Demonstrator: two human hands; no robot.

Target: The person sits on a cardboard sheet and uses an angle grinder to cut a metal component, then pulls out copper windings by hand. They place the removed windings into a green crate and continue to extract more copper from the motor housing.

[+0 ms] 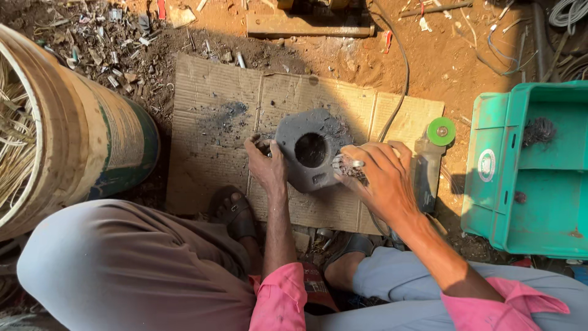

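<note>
- Grey cast-metal housing with round central hole point(309, 150) (on flattened cardboard sheet point(214, 141)).
- Left hand point(267, 164): curled, gripping housing's edge.
- Right hand point(376, 178): fingers pinching small metal pieces point(346, 165) at rim.

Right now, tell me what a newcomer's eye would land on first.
The grey metal casing with a round hole sits mid-frame on flattened cardboard, the left hand and right hand gripping its sides. A green crate stands at right, a big drum at left.

Matt, rough grey metal casting point(312, 150) lies on creased brown cardboard point(214, 135) beside a glossy green plastic crate point(527, 184).
</note>
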